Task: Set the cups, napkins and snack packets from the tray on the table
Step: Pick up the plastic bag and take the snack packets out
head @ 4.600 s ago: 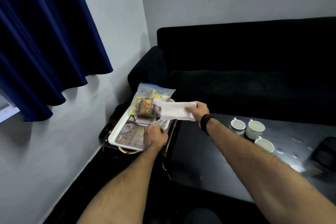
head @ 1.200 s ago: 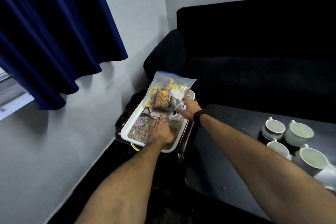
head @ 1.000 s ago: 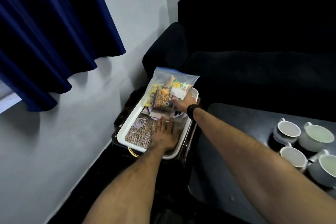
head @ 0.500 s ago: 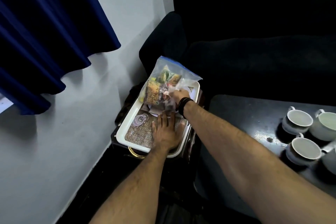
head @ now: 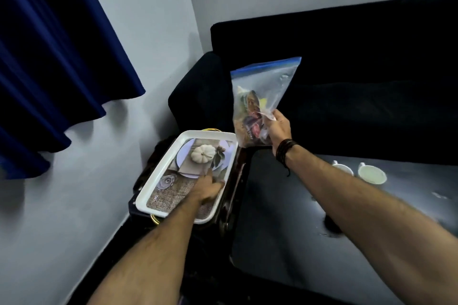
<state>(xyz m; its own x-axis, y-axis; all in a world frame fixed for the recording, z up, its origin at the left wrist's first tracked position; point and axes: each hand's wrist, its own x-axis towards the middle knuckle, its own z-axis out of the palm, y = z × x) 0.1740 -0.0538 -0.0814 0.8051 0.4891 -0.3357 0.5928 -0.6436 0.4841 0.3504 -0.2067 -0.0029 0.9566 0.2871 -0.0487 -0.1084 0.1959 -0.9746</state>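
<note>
My right hand (head: 278,129) grips a clear zip bag of snack packets (head: 257,101) by its lower right side and holds it in the air above the gap between tray and table. The bag has a blue seal on top. A white tray (head: 158,181) with a printed picture inside sits on a low stand at the left. My left hand (head: 207,189) lies flat on the tray's near right part, holding nothing. Two white cups (head: 371,173) stand on the dark table (head: 285,218), the left one partly hidden behind my right forearm.
A black sofa (head: 359,69) runs behind the table and tray. A grey wall (head: 99,181) and a blue curtain (head: 49,57) close off the left side. The low stand (head: 235,181) under the tray touches the table's left edge.
My right hand has lifted the snack bag off the tray and carried it up and to the right. The tray's printed bottom now shows. My left hand stays on the tray.
</note>
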